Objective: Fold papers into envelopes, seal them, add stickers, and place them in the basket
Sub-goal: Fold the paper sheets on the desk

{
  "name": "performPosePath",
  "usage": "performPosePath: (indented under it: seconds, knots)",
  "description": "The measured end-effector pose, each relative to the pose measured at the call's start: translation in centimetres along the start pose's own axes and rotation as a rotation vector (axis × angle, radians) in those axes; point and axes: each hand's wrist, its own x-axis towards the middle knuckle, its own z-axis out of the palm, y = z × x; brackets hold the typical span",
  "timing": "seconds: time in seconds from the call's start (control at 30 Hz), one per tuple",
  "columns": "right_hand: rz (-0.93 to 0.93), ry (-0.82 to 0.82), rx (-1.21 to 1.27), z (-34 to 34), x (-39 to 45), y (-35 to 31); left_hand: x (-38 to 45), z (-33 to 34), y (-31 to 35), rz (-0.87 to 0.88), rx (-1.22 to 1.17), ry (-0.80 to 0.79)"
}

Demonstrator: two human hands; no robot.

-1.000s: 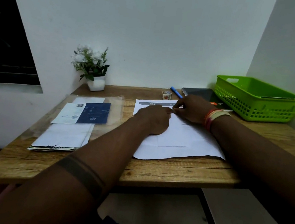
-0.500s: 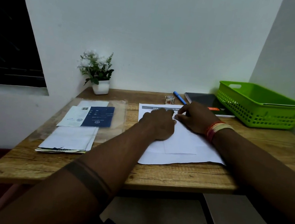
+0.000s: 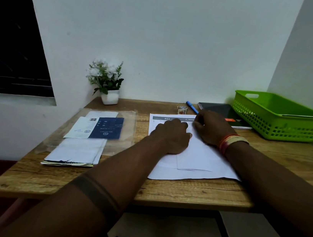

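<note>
While both hands sit on the paper [image 3: 195, 164] mid-desk, its long axis runs away from the person. L hand [image 3: 171, 135] presses it, fingers curled under; R hand [image 3: 211, 127] works the far edge, w/ fingertips hidden, so can't tell if it pinches. Fold line unclear. Basket [image 3: 278, 115] far right, nearer R hand; desk [image 3: 181, 194] underneath.
</note>
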Motion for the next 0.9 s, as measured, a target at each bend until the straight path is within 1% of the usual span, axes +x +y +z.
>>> performPosePath:
  seconds: [0.13,0.37,0.5,0.57,0.63,0.73,0.8,0.9]
  knots:
    - [0.066,0.043,0.103,0.0,0.2,0.5,0.1,0.3,0.0,0.024,-0.051,0.028]
    - [0.175,0.125,0.184,-0.5,0.4,1.1,0.4,0.4,0.0,0.044,-0.008,0.013]
    - [0.201,0.15,0.258,-0.5,0.5,1.1,0.2,0.5,0.0,0.059,0.001,0.02]
    - [0.22,0.139,0.301,-0.5,0.6,1.2,0.2,0.5,0.0,0.059,-0.004,0.024]
    - [0.229,0.106,0.288,-0.7,0.5,1.2,0.2,0.5,0.1,0.057,-0.01,0.026]
    - [0.202,-0.012,0.235,-1.1,0.0,1.0,0.2,0.5,0.1,0.051,-0.001,0.028]
    - [0.191,-0.081,0.267,-1.3,-0.2,0.9,0.1,0.5,0.1,0.046,0.003,0.024]
    - [0.206,-0.08,0.306,-1.3,-0.1,0.9,0.3,0.5,0.1,0.034,-0.025,0.019]
